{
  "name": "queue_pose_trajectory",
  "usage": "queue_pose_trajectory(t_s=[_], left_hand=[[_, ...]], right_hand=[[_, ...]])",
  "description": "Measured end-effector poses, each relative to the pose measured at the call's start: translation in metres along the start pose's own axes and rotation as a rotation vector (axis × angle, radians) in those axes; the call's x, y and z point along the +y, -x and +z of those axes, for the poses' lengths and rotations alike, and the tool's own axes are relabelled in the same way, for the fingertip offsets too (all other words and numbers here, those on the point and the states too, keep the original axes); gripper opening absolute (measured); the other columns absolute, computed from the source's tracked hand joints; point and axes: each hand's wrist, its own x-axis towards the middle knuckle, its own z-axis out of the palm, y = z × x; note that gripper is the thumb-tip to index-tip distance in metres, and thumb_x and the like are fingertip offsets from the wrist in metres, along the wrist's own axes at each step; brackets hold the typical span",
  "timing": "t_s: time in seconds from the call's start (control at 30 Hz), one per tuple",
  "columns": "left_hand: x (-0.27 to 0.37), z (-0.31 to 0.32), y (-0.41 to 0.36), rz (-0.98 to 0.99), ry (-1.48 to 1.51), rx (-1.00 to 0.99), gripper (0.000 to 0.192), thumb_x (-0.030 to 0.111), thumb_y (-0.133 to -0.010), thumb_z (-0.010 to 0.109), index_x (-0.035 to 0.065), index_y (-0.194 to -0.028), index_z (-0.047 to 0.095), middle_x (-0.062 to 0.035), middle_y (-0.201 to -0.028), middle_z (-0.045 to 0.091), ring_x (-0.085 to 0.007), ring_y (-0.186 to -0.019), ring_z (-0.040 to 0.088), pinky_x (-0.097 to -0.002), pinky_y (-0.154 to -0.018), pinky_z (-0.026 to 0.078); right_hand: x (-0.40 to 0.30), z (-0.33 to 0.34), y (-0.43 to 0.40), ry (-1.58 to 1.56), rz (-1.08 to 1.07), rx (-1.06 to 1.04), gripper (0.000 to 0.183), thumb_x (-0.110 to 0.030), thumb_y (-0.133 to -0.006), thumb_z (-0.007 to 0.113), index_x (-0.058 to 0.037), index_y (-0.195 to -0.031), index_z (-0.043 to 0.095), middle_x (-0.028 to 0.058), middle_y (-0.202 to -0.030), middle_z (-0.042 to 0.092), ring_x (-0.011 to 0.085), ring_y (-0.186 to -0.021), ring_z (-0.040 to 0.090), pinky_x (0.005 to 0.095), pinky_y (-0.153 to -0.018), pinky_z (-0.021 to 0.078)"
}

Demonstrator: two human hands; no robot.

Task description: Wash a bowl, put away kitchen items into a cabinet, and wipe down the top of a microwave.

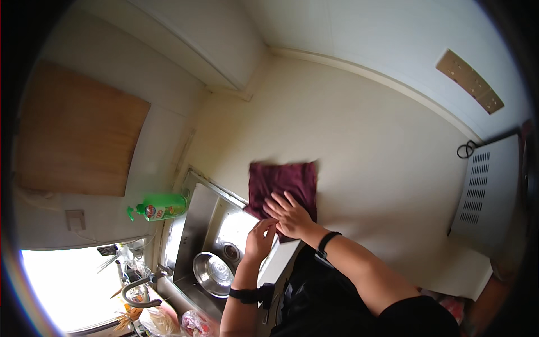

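Observation:
A dark maroon cloth [280, 179] lies spread on the cream countertop [358, 139], by the corner of the sink. My right hand [292, 217] presses flat on its lower part, fingers spread. Against the cloth's near left edge, my left hand [259, 242] has bent fingers that meet the side of the right hand. Whether the left fingers pinch the fabric is hidden. Below the left of the cloth is the stainless steel sink [198, 227], with a round metal bowl [214, 274] inside it next to the drain [231, 252].
A green pump bottle of dish soap [164, 206] stands behind the sink near the curved faucet [141, 299]. A wooden board [84, 130] is against the left wall. At right sit a vented metal appliance [484, 193] and a looped black cord [466, 149]. Plastic bags [196, 324] lie at lower left.

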Motion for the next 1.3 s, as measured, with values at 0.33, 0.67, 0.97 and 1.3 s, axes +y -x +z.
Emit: queue_pose_trajectory(t_s=[0.33,0.67,0.97,1.3], left_hand=[[-0.039,0.033,-0.121,0.185,-0.53,0.189,0.049,0.02,-0.081,0.052,0.0123,-0.128,0.042,-0.0057,-0.135,0.041,-0.0228,-0.126,0.035,-0.0424,-0.105,0.024],[-0.04,0.047,-0.13,0.157,-0.578,0.144,0.059,0.026,-0.083,0.046,0.0127,-0.139,0.029,-0.004,-0.144,0.029,-0.0203,-0.134,0.025,-0.0442,-0.109,0.016],[-0.075,0.079,-0.14,0.238,-0.656,0.159,0.052,0.035,-0.082,0.038,0.0052,-0.125,0.041,-0.0099,-0.13,0.041,-0.0259,-0.126,0.032,-0.0419,-0.108,0.018],[-0.047,0.05,-0.129,0.162,-0.498,0.17,0.057,0.028,-0.079,0.047,0.01,-0.132,0.039,-0.0029,-0.14,0.036,-0.0183,-0.129,0.033,-0.0413,-0.108,0.019]], right_hand=[[0.192,-0.118,0.058,0.399,0.697,0.146,0.044,-0.019,-0.079,0.058,-0.0095,-0.121,0.047,0.0141,-0.129,0.044,0.0326,-0.127,0.033,0.0513,-0.103,0.0258],[0.257,-0.076,-0.128,0.7,1.009,0.045,0.053,-0.035,-0.091,0.035,-0.0028,-0.134,0.035,0.0155,-0.141,0.032,0.0325,-0.13,0.027,0.0516,-0.102,0.0244],[0.004,0.112,-0.232,-0.757,-0.306,-0.589,0.026,-0.019,-0.085,0.052,-0.0001,-0.1,0.06,0.0185,-0.102,0.06,0.0318,-0.1,0.056,0.0386,-0.085,0.0438],[0.1,-0.001,-0.253,-0.382,0.044,-0.19,0.032,-0.011,-0.084,0.043,0.0017,-0.112,0.051,0.02,-0.112,0.056,0.0312,-0.104,0.052,0.0363,-0.09,0.0406]])
